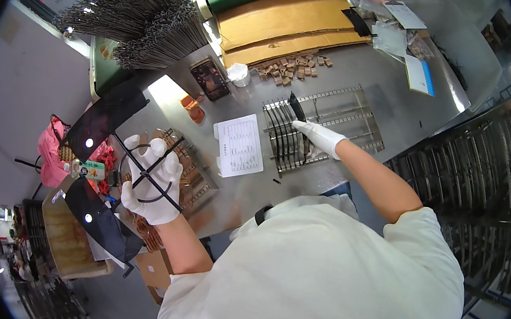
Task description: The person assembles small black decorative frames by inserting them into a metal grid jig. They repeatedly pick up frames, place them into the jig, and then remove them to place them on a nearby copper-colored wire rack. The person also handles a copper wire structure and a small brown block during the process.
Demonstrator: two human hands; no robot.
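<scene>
My left hand [154,189], in a white glove, is closed around a black wire frame [144,173] with crossed rods and a ring. Dark, curved panels stand at the frame's left side, an upper panel [109,119] and a lower panel [104,218]. My right hand [320,136], also gloved in white, reaches over a metal slotted rack [352,117]. Its fingers are pressed together at a black curved strip [297,107]; the thumb is hidden. Several more dark curved strips [280,137] stand side by side at the rack's left end.
A printed sheet [239,145] lies between my hands. Behind it are a phone [210,79], an orange tape dispenser [193,109], small brown blocks [288,69] and cardboard [296,22]. Bundled metal rods [139,17] rise at far left; a bottle [87,170] is near the left panels. Loaded racks [481,166] stand right.
</scene>
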